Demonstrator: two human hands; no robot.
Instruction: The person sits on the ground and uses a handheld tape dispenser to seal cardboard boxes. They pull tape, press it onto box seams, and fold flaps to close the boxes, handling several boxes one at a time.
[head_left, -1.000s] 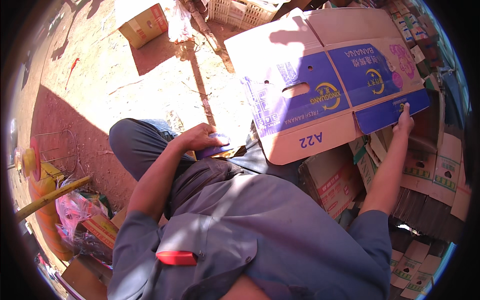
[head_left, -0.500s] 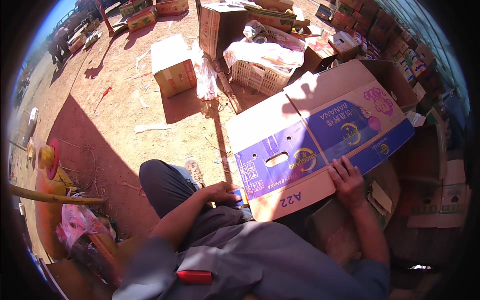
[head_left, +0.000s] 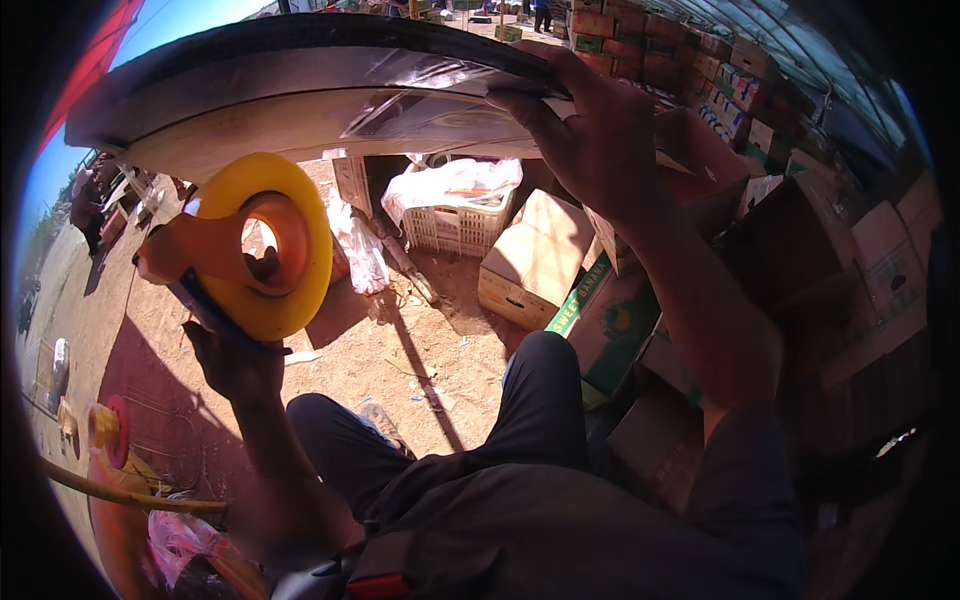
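Observation:
My left hand [head_left: 240, 365] is raised and wrapped round the handle of a tape dispenser, which carries a big yellow tape roll [head_left: 318, 250] on an orange hub. Higher up, close to my view, a cardboard box [head_left: 280, 120] is tilted almost edge-on, so its printed side does not show. Shiny strips cross its underside. My right hand [head_left: 610, 150] grips the box's right end, thumb below and fingers over the edge. The tape roll overlaps the box's lower left edge in view; whether they touch I cannot tell.
Beyond my knees stand a plastic crate [head_left: 455, 228] with a white bag over it and a closed carton [head_left: 535, 255]. A green-sided box [head_left: 605, 325] lies by my right knee. Stacked cartons [head_left: 735, 90] fill the right. A pole [head_left: 130, 495] juts in at lower left.
The box has come up off my lap to near my face and turned edge-on. My right hand rose with it. My left hand moved left and up, bringing the tape dispenser into plain sight.

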